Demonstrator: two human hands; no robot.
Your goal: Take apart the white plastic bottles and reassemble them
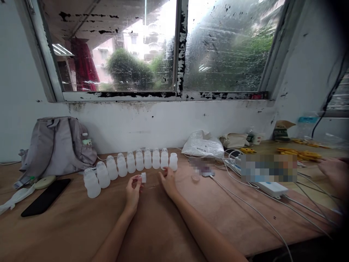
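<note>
Several frosted white bottles stand upright in a curved row on the brown table, from a near one [92,183] at the left to the rightmost one [173,162]. Most have clear domed tops; the rightmost looks flat-topped, with no dome. My left hand [133,191] pinches a small clear cap [143,177] between thumb and fingers, in front of the row's middle. My right hand [167,182] is beside it with fingers apart, its fingertips near the base of the second bottle from the right [164,159]. Nothing shows in it.
A grey backpack [58,145] and a black phone [45,197] lie at the left. A bubble-wrap bag [203,144], white cables and a power strip [271,188] are at the right. Another person's hand [334,171] is at the far right, near yellow tools [298,154].
</note>
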